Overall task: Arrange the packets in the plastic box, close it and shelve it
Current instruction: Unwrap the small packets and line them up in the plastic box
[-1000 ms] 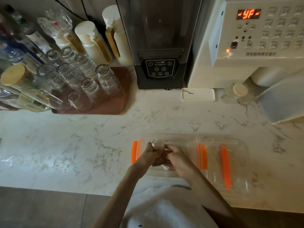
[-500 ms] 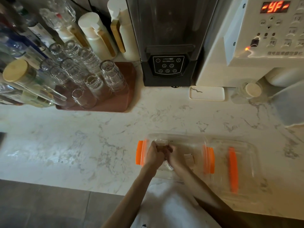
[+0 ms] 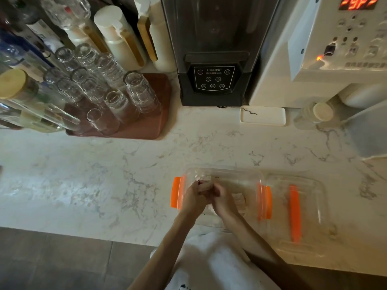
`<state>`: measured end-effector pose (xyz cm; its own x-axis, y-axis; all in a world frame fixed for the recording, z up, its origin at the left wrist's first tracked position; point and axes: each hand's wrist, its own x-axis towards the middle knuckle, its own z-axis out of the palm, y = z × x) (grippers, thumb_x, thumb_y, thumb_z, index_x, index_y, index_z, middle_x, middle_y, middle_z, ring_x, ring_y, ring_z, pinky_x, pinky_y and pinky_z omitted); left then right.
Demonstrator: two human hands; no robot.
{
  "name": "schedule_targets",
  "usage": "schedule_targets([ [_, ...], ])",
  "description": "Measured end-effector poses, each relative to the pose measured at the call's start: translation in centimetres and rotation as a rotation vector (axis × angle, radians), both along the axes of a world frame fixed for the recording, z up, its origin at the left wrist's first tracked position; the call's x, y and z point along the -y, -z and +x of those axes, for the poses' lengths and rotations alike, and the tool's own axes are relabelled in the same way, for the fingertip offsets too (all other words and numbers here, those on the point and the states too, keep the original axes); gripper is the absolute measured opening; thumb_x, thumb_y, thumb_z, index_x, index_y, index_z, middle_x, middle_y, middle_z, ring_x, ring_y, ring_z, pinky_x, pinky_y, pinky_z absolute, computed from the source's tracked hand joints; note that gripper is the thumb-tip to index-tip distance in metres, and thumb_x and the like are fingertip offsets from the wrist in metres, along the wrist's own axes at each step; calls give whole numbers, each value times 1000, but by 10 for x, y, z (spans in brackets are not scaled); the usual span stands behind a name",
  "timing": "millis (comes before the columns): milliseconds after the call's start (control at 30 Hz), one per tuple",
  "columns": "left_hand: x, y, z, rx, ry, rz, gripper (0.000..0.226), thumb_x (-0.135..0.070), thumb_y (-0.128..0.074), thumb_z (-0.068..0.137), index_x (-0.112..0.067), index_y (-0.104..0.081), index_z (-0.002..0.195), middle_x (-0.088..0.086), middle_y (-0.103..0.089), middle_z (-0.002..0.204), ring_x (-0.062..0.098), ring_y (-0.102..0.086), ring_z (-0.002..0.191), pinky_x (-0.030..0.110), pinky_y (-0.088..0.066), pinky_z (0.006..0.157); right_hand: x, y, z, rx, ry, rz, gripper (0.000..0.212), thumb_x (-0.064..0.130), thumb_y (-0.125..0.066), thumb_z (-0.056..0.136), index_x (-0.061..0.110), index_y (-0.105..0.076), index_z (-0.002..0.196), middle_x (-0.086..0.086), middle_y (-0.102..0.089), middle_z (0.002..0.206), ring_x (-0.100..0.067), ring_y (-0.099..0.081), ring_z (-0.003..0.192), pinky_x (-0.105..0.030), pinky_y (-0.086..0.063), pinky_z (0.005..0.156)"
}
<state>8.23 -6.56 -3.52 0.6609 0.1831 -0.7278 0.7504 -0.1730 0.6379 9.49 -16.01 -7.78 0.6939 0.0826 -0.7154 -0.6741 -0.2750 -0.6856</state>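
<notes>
A clear plastic box with orange end clips stands open near the counter's front edge. Its clear lid, with an orange clip, lies flat just right of it. Both hands are inside the box at its left half. My left hand and my right hand are pressed together around small pale packets. More packets lie in the box to the right of my hands. Motion blur hides the packets' detail.
A brown tray of upturned glasses sits at back left, with bottles beside it. A black blender base and a white machine stand along the back. A small white dish and a lidded jar lie behind the box.
My hands stay together in the box's left half and have shifted slightly while handling packets. The camera has tilted, so the whole scene sits lower and rightward in view.
</notes>
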Motion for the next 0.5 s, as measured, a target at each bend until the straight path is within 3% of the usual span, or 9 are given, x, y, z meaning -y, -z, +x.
schedule_targets([
  [100,-2,-6,1,-3,17,12,48,15,-42,85,-9,-52,125,8,-66,110,23,-65,104,40,-60,89,-2,1,2,21,26,-12,22,21,-56,89,19,-73,103,-4,-77,94,-24,-73,91,-50,-58,88],
  [167,-2,-10,-1,-13,9,37,46,15,-41,86,-16,-45,120,-6,-58,97,10,-58,92,27,-57,78,-3,0,6,30,36,-6,17,18,-68,87,15,-73,102,-6,-76,90,-23,-72,83,-46,-61,77],
  [233,0,-17,-4,20,20,66,34,11,-40,91,-17,-44,110,-11,-55,91,5,-56,82,15,-49,64,-4,-1,8,49,34,-9,22,24,-78,82,10,-73,98,-4,-73,78,-19,-67,67,-34,-54,57],
  [267,2,-21,-7,56,21,56,26,7,-40,94,-11,-52,109,-6,-61,92,7,-61,82,15,-50,62,-4,-1,8,63,28,-17,23,25,-79,81,8,-73,96,-4,-71,74,-19,-65,63,-31,-52,54],
  [333,3,-31,-14,91,-33,-50,25,1,-42,98,-5,-65,105,1,-69,88,2,-66,76,11,-51,61,-2,1,7,75,12,-26,21,19,-75,85,3,-72,98,-10,-73,79,-26,-69,70,-38,-58,63],
  [400,0,-39,-20,49,-153,-222,33,3,-41,97,-5,-71,91,-2,-66,71,-3,-62,58,10,-47,54,0,1,7,90,-6,-43,17,12,-69,88,0,-71,100,-18,-75,88,-35,-73,82,-49,-61,76],
  [467,-3,-37,-20,-74,-325,-312,42,10,-37,93,-12,-68,75,2,-55,65,6,-55,56,19,-44,56,0,0,8,106,-23,-58,15,7,-65,89,-4,-71,98,-24,-74,90,-41,-71,87,-54,-58,80],
  [500,-4,-34,-19,-136,-368,-324,37,11,-37,92,-10,-65,80,5,-51,71,10,-51,62,24,-46,61,0,0,9,115,-27,-58,15,5,-63,90,-4,-71,99,-24,-74,91,-41,-70,89,-54,-58,82],
])
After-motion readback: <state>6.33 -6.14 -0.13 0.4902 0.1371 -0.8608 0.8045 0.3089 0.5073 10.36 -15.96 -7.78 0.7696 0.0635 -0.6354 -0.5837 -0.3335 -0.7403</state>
